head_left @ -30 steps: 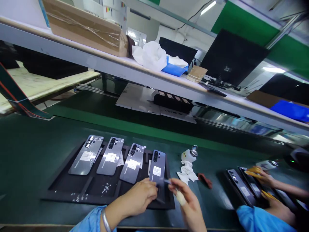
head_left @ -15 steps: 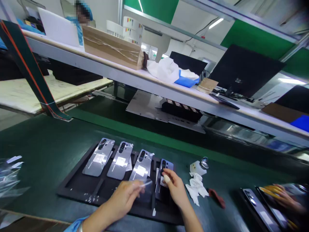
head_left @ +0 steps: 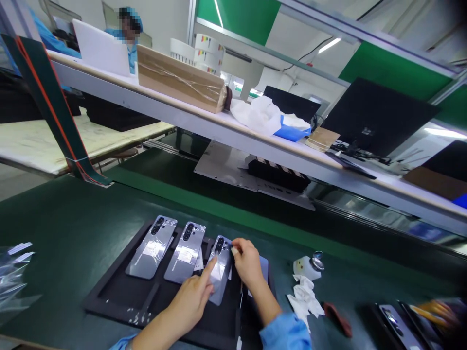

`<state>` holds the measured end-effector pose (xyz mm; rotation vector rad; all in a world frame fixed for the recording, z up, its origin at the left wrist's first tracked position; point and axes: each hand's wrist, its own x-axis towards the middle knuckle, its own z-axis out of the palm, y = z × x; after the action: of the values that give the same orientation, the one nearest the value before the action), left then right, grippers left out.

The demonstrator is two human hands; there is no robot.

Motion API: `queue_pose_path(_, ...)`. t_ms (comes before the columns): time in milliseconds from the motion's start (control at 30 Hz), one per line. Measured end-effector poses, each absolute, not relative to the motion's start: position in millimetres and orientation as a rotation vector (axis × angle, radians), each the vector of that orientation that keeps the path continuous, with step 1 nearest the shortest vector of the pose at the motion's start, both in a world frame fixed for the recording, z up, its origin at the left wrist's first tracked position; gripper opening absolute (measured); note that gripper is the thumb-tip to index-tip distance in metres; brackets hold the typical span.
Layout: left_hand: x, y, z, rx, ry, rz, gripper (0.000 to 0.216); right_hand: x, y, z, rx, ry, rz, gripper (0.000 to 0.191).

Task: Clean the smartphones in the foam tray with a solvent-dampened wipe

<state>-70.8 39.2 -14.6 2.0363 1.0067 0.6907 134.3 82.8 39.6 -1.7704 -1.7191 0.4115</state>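
My left hand [head_left: 193,295] rests its stretched index finger on the back of the third smartphone [head_left: 220,277], just below the cameras. Its other fingers are loosely curled, and nothing shows in them. At the same phone's upper right corner, my right hand [head_left: 248,262] pinches with thumb and fingertips, where the clear film's edge lies; the fingers mostly cover it. Two more grey smartphones, one at the left [head_left: 153,248] and one beside it [head_left: 185,253], lie back up in the black foam tray [head_left: 120,311]. My right wrist partly hides a bluish phone [head_left: 264,267].
Right of the tray stand a small white bottle with a metal lid [head_left: 308,267], crumpled tissue [head_left: 304,297] and a dark red piece [head_left: 337,320]. Another person's hand [head_left: 440,313] works over phones at the far right. Clear film [head_left: 14,277] lies left; a shelf [head_left: 204,114] crosses above.
My right hand has moved left from the rightmost phone to the third phone's corner. My left hand no longer shows the clear film piece and now points its index finger onto that phone.
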Motion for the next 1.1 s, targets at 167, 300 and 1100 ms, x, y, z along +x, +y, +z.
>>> queue_pose_path(167,-69.6,37.7,-14.9,2.051,0.990,0.734,0.082,105.6,-2.8,61.2,-1.360,-2.106,0.784,0.013)
queue_pose_path(300,-71.8,37.4,-15.7,2.307,0.966,0.674,0.054,110.3,-32.1,67.0,-1.232,-2.005,1.005,0.005)
queue_pose_path(1100,-163.2,46.7,15.8,1.870,1.203,0.912,0.028,66.4,133.6,36.0,-1.645,-1.886,0.368,0.035)
